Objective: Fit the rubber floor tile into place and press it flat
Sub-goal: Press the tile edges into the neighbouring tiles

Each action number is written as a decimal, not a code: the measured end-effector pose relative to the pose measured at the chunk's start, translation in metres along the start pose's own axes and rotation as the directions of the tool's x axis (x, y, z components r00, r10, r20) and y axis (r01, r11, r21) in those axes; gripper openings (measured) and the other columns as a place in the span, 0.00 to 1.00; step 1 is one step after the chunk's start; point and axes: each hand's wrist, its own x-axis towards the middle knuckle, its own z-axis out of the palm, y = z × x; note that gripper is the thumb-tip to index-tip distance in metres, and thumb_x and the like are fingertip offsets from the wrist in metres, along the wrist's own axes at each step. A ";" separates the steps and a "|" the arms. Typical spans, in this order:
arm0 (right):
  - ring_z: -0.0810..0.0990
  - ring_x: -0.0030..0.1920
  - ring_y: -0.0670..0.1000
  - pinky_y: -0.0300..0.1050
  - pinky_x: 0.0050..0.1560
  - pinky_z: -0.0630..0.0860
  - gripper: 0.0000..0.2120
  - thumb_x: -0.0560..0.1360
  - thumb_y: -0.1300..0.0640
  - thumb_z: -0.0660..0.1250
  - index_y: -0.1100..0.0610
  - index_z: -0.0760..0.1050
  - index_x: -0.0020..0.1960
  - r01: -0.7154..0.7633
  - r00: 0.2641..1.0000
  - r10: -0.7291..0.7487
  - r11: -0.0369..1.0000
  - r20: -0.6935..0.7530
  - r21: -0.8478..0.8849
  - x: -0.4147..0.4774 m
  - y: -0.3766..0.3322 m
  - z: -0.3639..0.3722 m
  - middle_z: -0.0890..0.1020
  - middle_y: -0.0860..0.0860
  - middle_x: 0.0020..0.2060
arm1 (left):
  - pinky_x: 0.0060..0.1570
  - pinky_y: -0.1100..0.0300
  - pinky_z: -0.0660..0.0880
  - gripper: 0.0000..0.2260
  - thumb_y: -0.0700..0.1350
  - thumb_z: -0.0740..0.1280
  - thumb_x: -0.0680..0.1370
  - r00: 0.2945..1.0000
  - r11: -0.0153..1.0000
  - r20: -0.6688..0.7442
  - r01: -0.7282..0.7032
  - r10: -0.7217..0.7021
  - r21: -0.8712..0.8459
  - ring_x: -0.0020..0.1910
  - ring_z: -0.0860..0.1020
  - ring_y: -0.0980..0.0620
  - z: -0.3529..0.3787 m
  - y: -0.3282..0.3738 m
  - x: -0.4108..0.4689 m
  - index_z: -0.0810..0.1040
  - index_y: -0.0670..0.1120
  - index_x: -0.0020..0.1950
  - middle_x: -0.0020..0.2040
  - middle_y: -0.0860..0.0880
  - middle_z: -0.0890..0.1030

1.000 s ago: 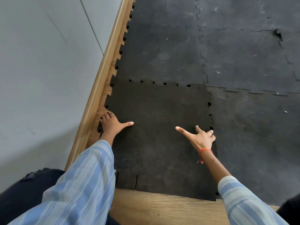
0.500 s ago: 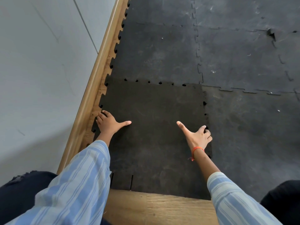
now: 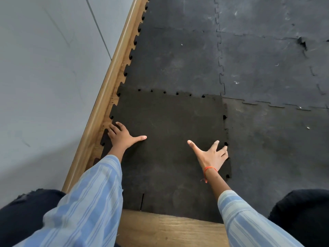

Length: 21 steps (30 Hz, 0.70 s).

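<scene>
Along the left stands a pale grey wall (image 3: 44, 77), and at its foot a rounded wooden skirting board (image 3: 114, 68) runs away up the room. Just beside it, a thin strip of wood floor shows between the board and the toothed edges of the black matting.

The person's left hand (image 3: 122, 137) lies flat and open on the left edge of the rubber floor tile (image 3: 169, 139), fingers spread toward the skirting, thumb stretched out to the right across the tile. The striped blue sleeve (image 3: 85, 202) covers that arm down to the wrist.

The tile itself is a darker, matte black square lying on the floor next to the wall, its far edge set against the neighbouring mat (image 3: 174, 59) ahead, with small dark gaps showing along that seam where the teeth meet. Its near edge ends at bare wood floor (image 3: 169, 229), and a short slit cuts into that near edge.

The right hand (image 3: 211, 155) is open too, thumb flung wide to the left, fingers reaching to the tile's right edge, where more small gaps show against the adjoining mat (image 3: 276, 148). An orange thread bracelet (image 3: 209, 169) circles that wrist. Further right the laid mats carry pale scuffs and one torn spot (image 3: 301, 42).
</scene>
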 end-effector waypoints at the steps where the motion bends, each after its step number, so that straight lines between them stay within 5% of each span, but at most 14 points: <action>1: 0.47 0.76 0.62 0.54 0.76 0.43 0.59 0.61 0.23 0.61 0.59 0.49 0.78 0.036 0.999 -0.037 0.998 -0.008 -0.057 -0.001 0.003 0.004 0.50 0.66 0.76 | 0.74 0.43 0.44 0.61 0.75 0.65 0.63 1.000 1.000 0.010 -0.012 0.012 0.014 0.76 0.38 0.36 0.002 0.003 -0.001 0.38 0.40 0.77 0.77 0.34 0.38; 8: 0.44 0.78 0.57 0.54 0.76 0.42 0.46 0.71 0.31 0.37 0.63 0.44 0.77 0.258 0.952 -0.297 0.906 -0.069 -0.337 0.010 0.054 0.010 0.46 0.60 0.78 | 0.72 0.41 0.38 0.58 0.79 0.51 0.65 0.973 0.965 0.007 -0.230 0.231 0.125 0.75 0.33 0.41 0.042 0.050 -0.033 0.33 0.40 0.76 0.76 0.37 0.32; 15: 0.40 0.78 0.54 0.51 0.77 0.42 0.40 0.78 0.37 0.48 0.63 0.40 0.77 0.234 0.967 -0.254 0.914 -0.017 -0.330 0.025 0.063 0.008 0.45 0.59 0.78 | 0.72 0.41 0.37 0.56 0.79 0.45 0.66 0.973 0.970 -0.091 -0.199 0.212 0.138 0.76 0.34 0.42 0.054 0.055 -0.037 0.35 0.39 0.76 0.77 0.38 0.34; 21: 0.42 0.78 0.54 0.51 0.77 0.43 0.46 0.72 0.31 0.37 0.63 0.40 0.77 0.235 0.967 -0.254 0.902 -0.005 -0.362 0.028 0.067 0.005 0.46 0.58 0.78 | 0.72 0.41 0.37 0.55 0.79 0.46 0.67 0.977 0.973 -0.091 -0.181 0.195 0.146 0.76 0.34 0.42 0.056 0.062 -0.037 0.35 0.38 0.76 0.77 0.37 0.35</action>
